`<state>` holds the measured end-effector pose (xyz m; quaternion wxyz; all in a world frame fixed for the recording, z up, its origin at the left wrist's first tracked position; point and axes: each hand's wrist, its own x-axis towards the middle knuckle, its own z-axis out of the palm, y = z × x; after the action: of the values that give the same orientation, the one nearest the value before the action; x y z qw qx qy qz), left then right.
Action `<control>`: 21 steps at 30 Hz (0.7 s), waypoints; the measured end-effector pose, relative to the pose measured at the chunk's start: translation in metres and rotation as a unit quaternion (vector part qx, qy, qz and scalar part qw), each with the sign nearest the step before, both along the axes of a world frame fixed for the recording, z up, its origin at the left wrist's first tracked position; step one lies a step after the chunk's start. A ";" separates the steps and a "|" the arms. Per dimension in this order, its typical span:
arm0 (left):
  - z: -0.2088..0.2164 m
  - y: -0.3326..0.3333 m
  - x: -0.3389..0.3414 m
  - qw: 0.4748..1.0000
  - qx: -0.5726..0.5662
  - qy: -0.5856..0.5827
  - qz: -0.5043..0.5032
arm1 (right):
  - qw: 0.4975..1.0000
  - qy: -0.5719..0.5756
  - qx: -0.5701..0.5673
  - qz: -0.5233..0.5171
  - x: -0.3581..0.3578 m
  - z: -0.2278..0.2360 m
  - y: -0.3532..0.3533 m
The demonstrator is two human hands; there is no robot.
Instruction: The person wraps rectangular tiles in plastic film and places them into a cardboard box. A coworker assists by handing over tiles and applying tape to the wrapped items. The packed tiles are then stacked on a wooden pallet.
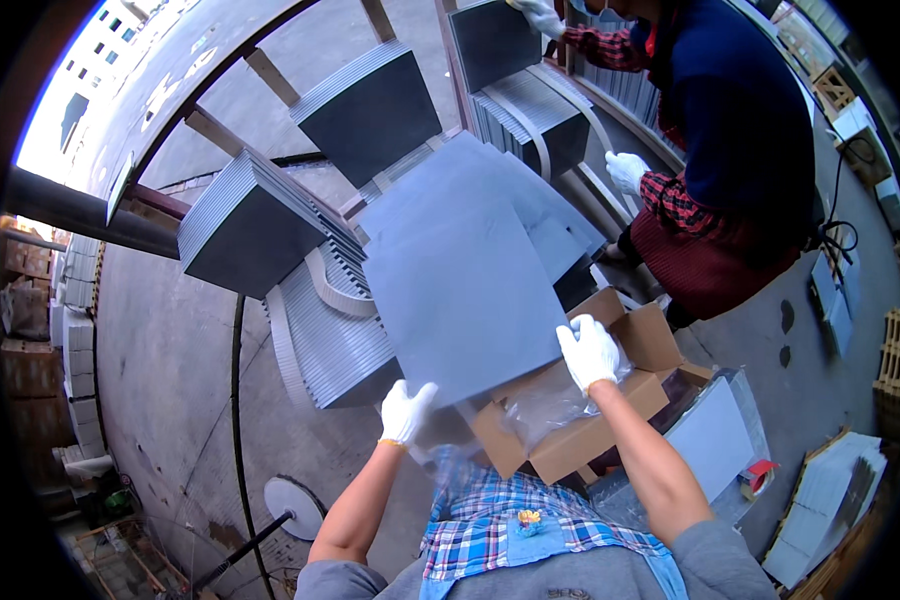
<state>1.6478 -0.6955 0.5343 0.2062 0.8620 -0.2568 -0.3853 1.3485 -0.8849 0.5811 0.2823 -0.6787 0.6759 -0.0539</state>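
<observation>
A large flat grey slab (460,280) lies tilted in front of me, over another grey slab (550,220) at its far right. My left hand (406,414), in a white glove, grips its near left corner with the thumb apart from the fingers. At its near right corner my right hand (590,355), also gloved, is closed on the edge. The fingers beneath the slab are hidden. Under my right forearm an open cardboard box (570,445) holds clear plastic film (555,400).
Stacked grey slabs (260,225) stand on a frame at left, with more slabs (370,115) behind. A gloved co-worker (740,130) handles slabs at far right. Red tape (758,478) lies by a pale panel (710,440). A round base with a pole (295,508) stands lower left.
</observation>
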 end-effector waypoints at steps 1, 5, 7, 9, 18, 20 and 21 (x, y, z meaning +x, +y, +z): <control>0.001 0.009 0.002 0.998 0.026 0.049 -0.009 | 1.000 -0.004 0.027 0.004 -0.007 -0.003 0.006; 0.000 -0.013 0.002 0.961 -0.107 0.213 0.143 | 0.994 -0.086 0.052 -0.038 0.003 -0.010 0.003; -0.008 -0.030 0.004 0.912 -0.130 0.264 0.285 | 0.986 -0.131 0.095 -0.039 0.012 -0.025 -0.005; -0.009 -0.033 -0.007 0.901 -0.180 0.228 0.322 | 0.987 -0.117 0.104 -0.029 0.013 -0.027 -0.007; 0.057 0.005 -0.077 0.949 -0.203 0.097 0.223 | 0.958 -0.181 0.051 -0.216 -0.070 0.004 0.106; 0.069 0.017 -0.111 0.954 -0.214 0.128 0.167 | 0.950 -0.168 0.047 -0.260 -0.110 0.002 0.148; 0.086 0.019 -0.133 0.949 -0.214 0.169 0.159 | 0.946 -0.158 0.045 -0.281 -0.128 0.008 0.167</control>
<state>1.5150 -0.6762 0.6201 0.4848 0.7498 -0.1538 -0.4232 1.2206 -0.7182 0.5887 0.3895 -0.4306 0.7874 -0.2069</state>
